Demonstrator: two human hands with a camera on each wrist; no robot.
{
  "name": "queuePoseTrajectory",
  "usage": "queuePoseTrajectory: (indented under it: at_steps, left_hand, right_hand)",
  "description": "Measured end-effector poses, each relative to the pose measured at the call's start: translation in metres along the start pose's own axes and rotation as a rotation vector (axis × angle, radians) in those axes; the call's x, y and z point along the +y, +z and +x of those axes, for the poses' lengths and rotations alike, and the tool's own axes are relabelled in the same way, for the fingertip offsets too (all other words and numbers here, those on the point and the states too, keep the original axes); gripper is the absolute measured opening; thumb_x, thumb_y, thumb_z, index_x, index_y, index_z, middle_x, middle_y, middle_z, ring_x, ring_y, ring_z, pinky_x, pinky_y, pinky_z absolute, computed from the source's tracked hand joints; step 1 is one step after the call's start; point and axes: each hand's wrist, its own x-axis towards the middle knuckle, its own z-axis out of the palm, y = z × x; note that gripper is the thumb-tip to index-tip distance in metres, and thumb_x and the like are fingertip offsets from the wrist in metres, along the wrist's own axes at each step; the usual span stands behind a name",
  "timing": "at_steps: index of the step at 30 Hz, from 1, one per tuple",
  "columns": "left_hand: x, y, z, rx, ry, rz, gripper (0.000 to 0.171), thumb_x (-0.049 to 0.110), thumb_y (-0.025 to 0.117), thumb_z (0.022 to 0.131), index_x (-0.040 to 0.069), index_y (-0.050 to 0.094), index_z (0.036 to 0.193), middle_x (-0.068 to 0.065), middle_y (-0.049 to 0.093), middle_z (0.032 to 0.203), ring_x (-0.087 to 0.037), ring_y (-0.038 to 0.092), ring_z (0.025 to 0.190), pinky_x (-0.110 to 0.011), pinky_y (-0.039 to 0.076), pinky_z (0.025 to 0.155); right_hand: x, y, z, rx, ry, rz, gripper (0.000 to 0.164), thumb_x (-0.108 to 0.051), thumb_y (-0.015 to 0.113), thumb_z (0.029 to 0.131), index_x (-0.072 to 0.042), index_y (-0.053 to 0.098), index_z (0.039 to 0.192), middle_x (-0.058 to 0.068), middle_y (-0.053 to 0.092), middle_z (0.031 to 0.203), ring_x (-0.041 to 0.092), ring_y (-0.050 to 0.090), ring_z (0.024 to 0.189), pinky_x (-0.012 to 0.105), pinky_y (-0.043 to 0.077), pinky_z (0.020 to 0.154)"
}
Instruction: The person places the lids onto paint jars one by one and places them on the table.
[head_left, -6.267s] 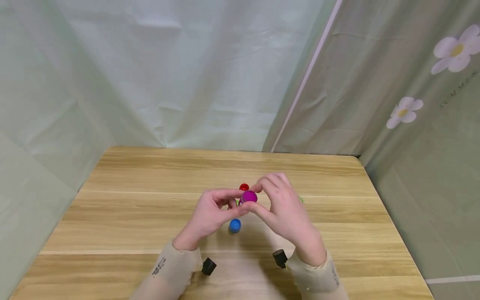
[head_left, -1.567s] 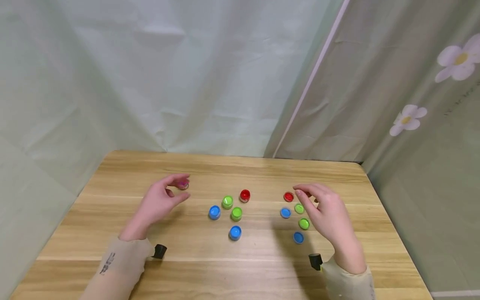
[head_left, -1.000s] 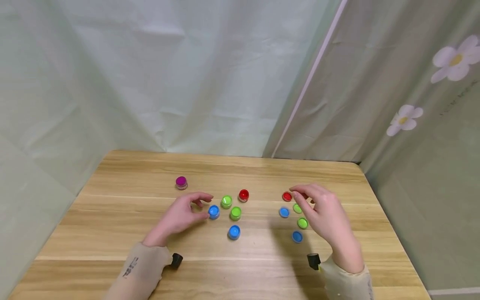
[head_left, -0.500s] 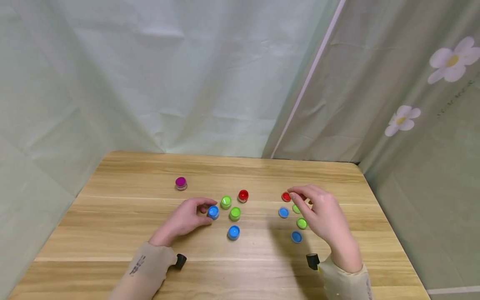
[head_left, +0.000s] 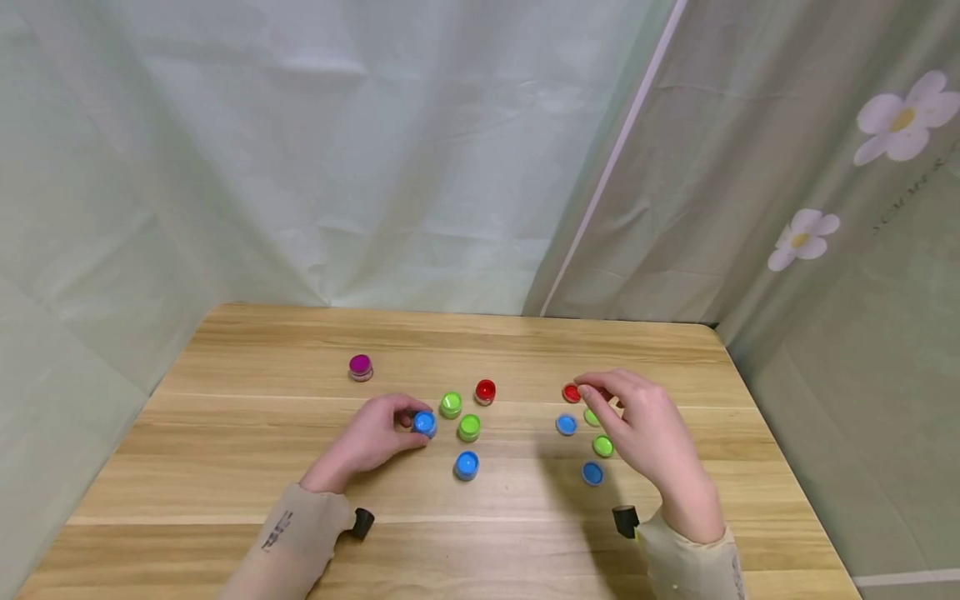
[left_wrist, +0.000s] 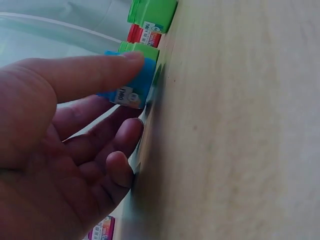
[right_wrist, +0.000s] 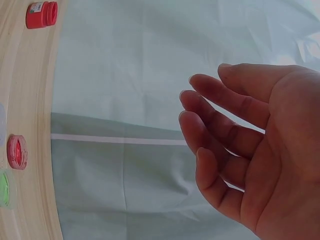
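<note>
Status, near to far. Uncapped, 5 jars: front blue jar (head_left: 467, 466), held blue jar (head_left: 424, 425), 2 green jars (head_left: 469, 428), red jar (head_left: 485, 392). On the table (head_left: 480, 550) at right, 5 lids (head_left: 592, 473) lie loose. Far left, the purple jar (head_left: 361, 367) appears capped; judged progress: 1 done, 5 left. Pose: the left hand (head_left: 375, 436) pinches the held blue jar; the right hand (head_left: 647, 422), fingers loosely curled and empty, hangs near the red lid (head_left: 572, 392).
</note>
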Motion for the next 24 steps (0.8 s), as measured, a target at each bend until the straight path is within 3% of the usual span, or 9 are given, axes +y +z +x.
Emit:
queuePoseTrajectory:
  at_steps: [5,12,17,20,24]
  left_hand:
    - [0.000,-0.003,-0.002,0.020,-0.010,-0.057,0.034,0.013,0.088,0.091,0.010,0.076,0.122,0.000,0.068,0.097,-0.020,0.060,0.089,-0.035,0.053,0.080]
    - [0.003,-0.008,-0.004,0.091,0.028,-0.057,0.038,0.020,0.086,0.093,0.012,0.073,0.128,0.000,0.070,0.100,-0.021,0.063,0.093,-0.036,0.054,0.085]
    - [0.011,-0.012,-0.007,0.142,0.057,-0.113,0.044,0.026,0.086,0.094,0.014,0.072,0.135,-0.002,0.069,0.103,-0.024,0.060,0.089,-0.031,0.052,0.076]
    - [0.019,-0.014,-0.010,0.169,0.077,-0.161,0.044,0.029,0.085,0.095,0.016,0.072,0.136,-0.004,0.067,0.105,-0.026,0.057,0.088,-0.028,0.049,0.072]
    - [0.026,-0.014,-0.013,0.213,0.127,-0.194,0.044,0.030,0.083,0.097,0.017,0.072,0.138,-0.004,0.067,0.108,-0.027,0.057,0.095,-0.029,0.050,0.076]
  right_hand:
    - [0.001,0.000,0.001,-0.010,-0.003,-0.005,0.018,-0.025,0.073,0.105,-0.016,0.081,0.117,-0.010,0.076,0.106,0.007,0.064,0.083,0.036,0.056,0.074]
    - [0.006,0.000,0.001,-0.060,0.024,-0.008,0.018,-0.024,0.073,0.105,-0.018,0.080,0.120,-0.009,0.075,0.104,0.008,0.064,0.083,0.037,0.057,0.072]
    - [0.014,0.003,0.001,-0.192,0.117,-0.018,0.024,-0.024,0.074,0.104,-0.018,0.077,0.128,-0.008,0.074,0.103,0.010,0.066,0.088,0.033,0.054,0.070]
    - [0.021,0.008,0.001,-0.303,0.179,-0.015,0.032,-0.023,0.074,0.104,-0.016,0.073,0.135,-0.001,0.075,0.117,0.018,0.069,0.100,0.040,0.057,0.080]
    - [0.031,0.020,0.002,-0.402,0.210,0.030,0.038,-0.018,0.075,0.102,-0.010,0.070,0.139,0.009,0.069,0.139,0.029,0.068,0.111,0.050,0.056,0.092]
